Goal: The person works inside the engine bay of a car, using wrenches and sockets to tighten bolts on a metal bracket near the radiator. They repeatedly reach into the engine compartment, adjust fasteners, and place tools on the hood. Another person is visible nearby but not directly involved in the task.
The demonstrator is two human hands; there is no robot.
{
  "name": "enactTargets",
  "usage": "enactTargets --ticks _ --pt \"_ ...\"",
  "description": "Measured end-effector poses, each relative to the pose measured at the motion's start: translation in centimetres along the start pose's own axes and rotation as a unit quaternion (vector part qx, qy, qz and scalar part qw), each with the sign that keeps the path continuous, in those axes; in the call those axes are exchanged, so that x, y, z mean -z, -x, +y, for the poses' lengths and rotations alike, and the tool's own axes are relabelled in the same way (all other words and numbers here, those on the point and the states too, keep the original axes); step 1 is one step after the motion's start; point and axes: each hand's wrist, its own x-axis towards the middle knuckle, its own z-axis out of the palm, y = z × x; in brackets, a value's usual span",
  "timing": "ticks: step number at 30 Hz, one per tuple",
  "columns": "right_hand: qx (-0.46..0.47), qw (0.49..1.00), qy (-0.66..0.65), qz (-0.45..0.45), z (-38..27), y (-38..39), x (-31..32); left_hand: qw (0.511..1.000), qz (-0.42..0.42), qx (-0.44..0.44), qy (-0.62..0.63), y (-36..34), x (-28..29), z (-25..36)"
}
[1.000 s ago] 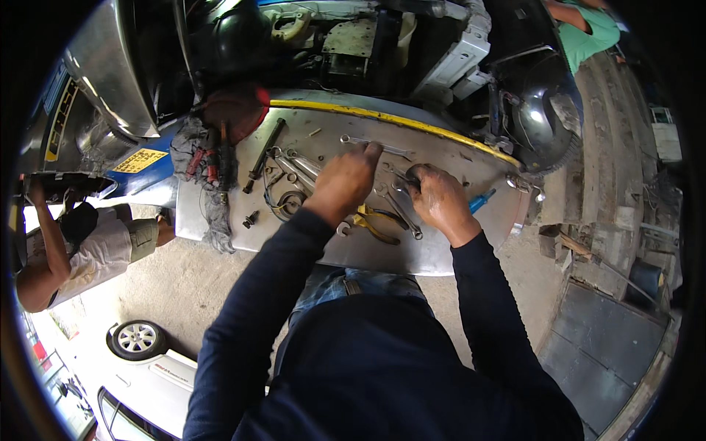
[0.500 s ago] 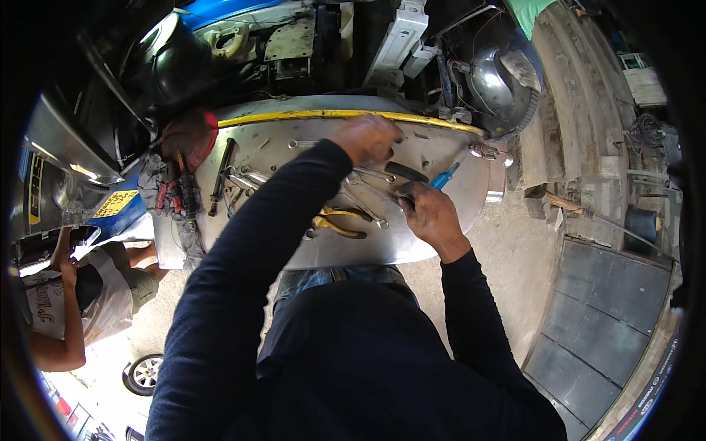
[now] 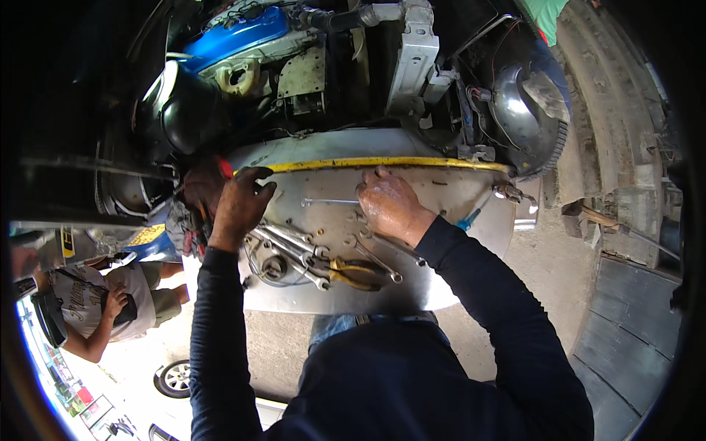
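My left hand (image 3: 241, 204) hovers at the left of the metal panel, thumb and fingers apart, beside a red and dark cloth (image 3: 206, 184). Nearer me lies a cluster of wrenches (image 3: 290, 246), with a round metal part (image 3: 273, 267) by it. My right hand (image 3: 393, 207) is closed, fingers curled, low over the panel's middle. A thin wrench (image 3: 327, 201) runs up to its thumb side; whether the fingers grip it is hidden. Just nearer me are yellow-handled pliers (image 3: 353, 273) and another wrench (image 3: 381, 262). A blue-handled tool (image 3: 468, 220) lies to the right.
The metal panel (image 3: 471, 268) has a yellow strip (image 3: 331, 163) along its far side. Beyond it is an open engine bay with a blue engine cover (image 3: 239, 37). A person (image 3: 110, 298) is at the left. Wooden planks (image 3: 603, 125) and a wood-handled tool (image 3: 592, 217) are at the right.
My left hand has swung from the panel's far middle to its left side. My right hand has moved left and away from me, beside the thin wrench. The view has shifted.
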Motion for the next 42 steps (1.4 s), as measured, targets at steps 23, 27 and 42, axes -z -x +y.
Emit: enactTargets --ticks 23,27,42 --pt "-0.178 0.926 -0.333 -0.028 19.0 -30.8 -17.6 0.903 0.041 0.216 0.368 -28.1 -21.4 -13.1" --pt "-0.183 0.909 -0.373 -0.018 19.5 -29.5 -17.4 0.928 -0.021 0.186 0.323 -29.9 -23.3 -16.9" --pt "0.126 0.984 -0.055 -0.114 20.5 -32.1 -16.8 0.988 0.016 -0.125 -0.088 -30.7 -22.1 -13.8"
